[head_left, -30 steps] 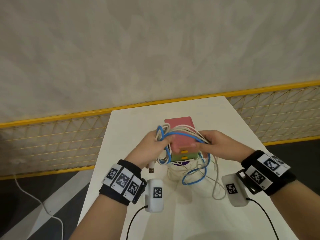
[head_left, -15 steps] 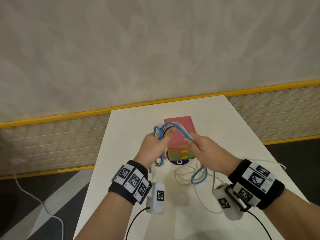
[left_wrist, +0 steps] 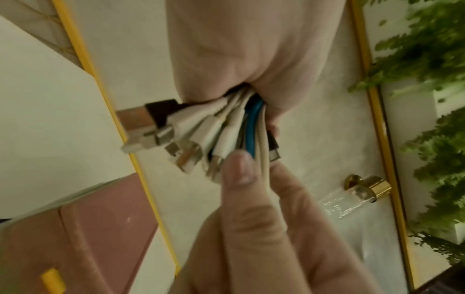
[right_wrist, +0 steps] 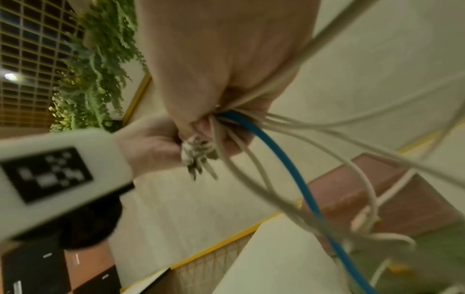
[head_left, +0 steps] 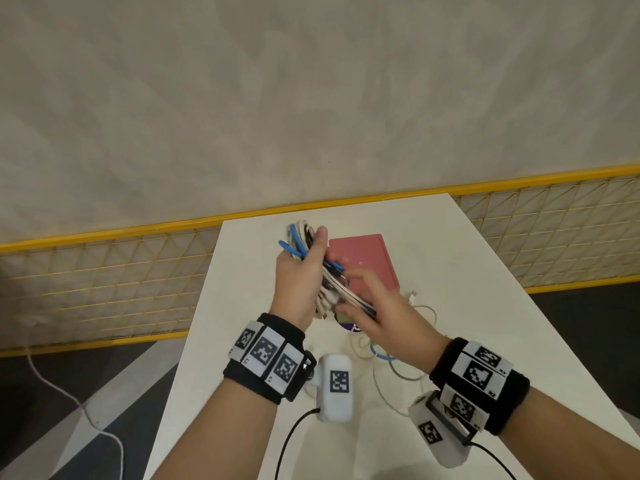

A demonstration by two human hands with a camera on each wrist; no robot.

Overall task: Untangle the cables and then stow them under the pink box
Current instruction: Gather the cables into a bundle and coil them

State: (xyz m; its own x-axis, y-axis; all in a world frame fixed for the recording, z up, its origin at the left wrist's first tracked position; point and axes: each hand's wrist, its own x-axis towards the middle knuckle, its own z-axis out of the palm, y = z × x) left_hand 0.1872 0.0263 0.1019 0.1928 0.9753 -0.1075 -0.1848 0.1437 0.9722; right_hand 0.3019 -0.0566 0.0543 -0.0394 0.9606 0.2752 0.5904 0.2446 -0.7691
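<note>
My left hand (head_left: pixel 307 261) grips a bundle of white, blue and black cables (head_left: pixel 332 289) and holds it raised over the white table (head_left: pixel 450 271), left of the pink box (head_left: pixel 363 258). The plug ends (left_wrist: pixel 191 139) stick out of the bottom of that fist. Just below, my right hand (head_left: pixel 360 308) is curled round the same cables, with its fingertips (left_wrist: pixel 239 171) against the strands. From the right fist the blue cable (right_wrist: pixel 284 159) and white leads trail down toward the pink box (right_wrist: pixel 377 179). Loose loops (head_left: pixel 398 367) lie on the table under my right wrist.
The pink box sits on top of a green and a purple box (head_left: pixel 344 319). A yellow-framed mesh fence (head_left: pixel 104 289) runs behind and beside the table, below a pale wall. A white cord (head_left: pixel 69 393) lies on the dark floor to the left.
My left hand has lifted the cable bundle up and to the left, off the pink box. My right hand has slid down the strands toward me, and the loops have been drawn into a tighter bunch.
</note>
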